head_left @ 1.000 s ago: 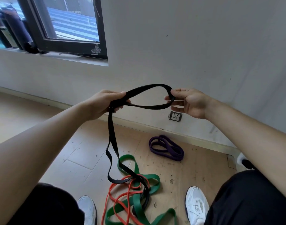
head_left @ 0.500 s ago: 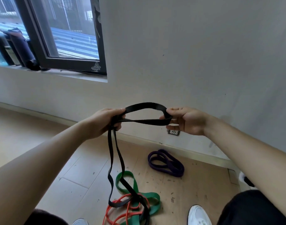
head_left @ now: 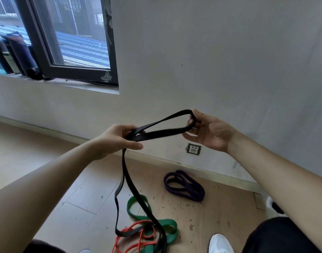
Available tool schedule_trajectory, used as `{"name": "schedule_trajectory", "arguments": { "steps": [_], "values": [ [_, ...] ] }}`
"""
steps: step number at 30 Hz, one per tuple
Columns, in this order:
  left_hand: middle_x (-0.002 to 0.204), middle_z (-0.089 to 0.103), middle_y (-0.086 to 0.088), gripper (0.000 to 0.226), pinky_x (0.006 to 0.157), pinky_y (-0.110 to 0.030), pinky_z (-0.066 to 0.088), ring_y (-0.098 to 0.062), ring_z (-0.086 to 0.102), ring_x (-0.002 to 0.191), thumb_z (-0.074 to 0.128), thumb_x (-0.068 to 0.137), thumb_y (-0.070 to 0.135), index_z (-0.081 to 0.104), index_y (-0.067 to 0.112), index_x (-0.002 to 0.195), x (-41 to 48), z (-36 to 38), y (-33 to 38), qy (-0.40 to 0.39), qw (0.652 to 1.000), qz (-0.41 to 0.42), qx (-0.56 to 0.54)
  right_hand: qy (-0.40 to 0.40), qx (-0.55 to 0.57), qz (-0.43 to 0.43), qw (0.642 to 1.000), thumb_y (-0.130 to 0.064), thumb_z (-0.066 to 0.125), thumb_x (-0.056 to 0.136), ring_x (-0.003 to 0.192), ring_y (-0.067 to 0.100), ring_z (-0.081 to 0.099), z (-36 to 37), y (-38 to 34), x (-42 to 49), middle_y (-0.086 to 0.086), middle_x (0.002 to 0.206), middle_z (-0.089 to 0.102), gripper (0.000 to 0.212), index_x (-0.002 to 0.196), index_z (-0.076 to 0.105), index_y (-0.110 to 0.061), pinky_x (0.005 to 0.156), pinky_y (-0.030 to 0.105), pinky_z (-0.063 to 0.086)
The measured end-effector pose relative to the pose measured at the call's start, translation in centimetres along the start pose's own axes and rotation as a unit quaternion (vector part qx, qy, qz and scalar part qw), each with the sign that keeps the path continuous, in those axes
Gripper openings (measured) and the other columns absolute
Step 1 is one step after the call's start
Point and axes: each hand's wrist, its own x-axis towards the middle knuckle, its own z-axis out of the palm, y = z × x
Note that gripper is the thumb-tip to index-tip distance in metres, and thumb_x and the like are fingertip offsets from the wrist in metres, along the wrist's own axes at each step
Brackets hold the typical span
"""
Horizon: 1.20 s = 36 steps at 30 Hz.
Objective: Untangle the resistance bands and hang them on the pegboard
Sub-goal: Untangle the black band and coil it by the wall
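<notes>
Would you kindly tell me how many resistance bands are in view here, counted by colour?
black band: 1
green band: 1
red band: 1
purple band: 1
Total: 4, as far as the tangle shows.
</notes>
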Motion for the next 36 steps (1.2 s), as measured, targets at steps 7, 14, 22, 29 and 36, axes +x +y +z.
{"name": "schedule_trajectory", "arguments": {
  "steps": [7,14,22,29,36],
  "values": [
    [0.095,0.077,-0.004,0.042,0.089,-0.031,0.055,-0.018,0.073,0.090,0.090,0.071,0.003,0.075,0.021,0.105,0.0,0.3,0.4,0.066,0.997,0.015,0.040,0.090,-0.198,-0.062,0.974,0.011,0.060,0.093,0.086,0.025,0.069,-0.7,1.2,0.7,0.017,0.105,0.061,0.037,0.128,0.057,0.001,0.076,0.035,0.063],
    [0.085,0.076,-0.002,0.012,0.084,-0.032,0.058,-0.023,0.073,0.085,0.082,0.082,0.006,0.081,0.014,0.091,0.1,1.2,0.7,0.052,0.994,0.065,0.068,0.025,-0.445,-0.068,0.893,-0.001,0.067,0.092,0.103,0.023,0.068,0.1,1.6,0.2,0.008,0.121,0.068,0.040,0.126,0.067,-0.021,0.087,0.033,0.058],
    [0.073,0.071,-0.002,0.009,0.063,-0.019,0.050,-0.010,0.062,0.066,0.073,0.091,0.016,0.080,0.012,0.095,-0.1,3.2,2.6,-0.006,0.993,0.070,0.091,-0.086,-0.498,-0.075,0.860,-0.033,0.077,0.088,0.112,0.001,0.066,4.2,1.3,-0.9,-0.008,0.125,0.069,0.059,0.142,0.054,-0.027,0.094,0.019,0.053],
    [0.061,0.056,-0.006,0.012,0.056,-0.022,0.035,-0.012,0.047,0.060,0.081,0.084,0.021,0.076,0.012,0.078,0.0,4.2,3.2,0.025,0.991,0.063,0.119,-0.069,-0.509,-0.066,0.855,-0.027,0.082,0.084,0.084,0.015,0.071,5.4,3.2,-0.2,0.003,0.088,0.075,0.030,0.109,0.072,-0.013,0.082,0.031,0.055],
    [0.087,0.074,-0.010,0.005,0.084,-0.030,0.052,-0.016,0.070,0.083,0.077,0.087,0.013,0.075,0.012,0.090,-0.1,3.8,2.7,-0.017,0.994,0.046,0.096,-0.045,-0.383,-0.163,0.908,-0.010,0.070,0.093,0.089,0.020,0.069,5.1,2.0,-0.4,0.012,0.094,0.072,0.017,0.105,0.071,0.001,0.096,0.043,0.054]
  ]
}}
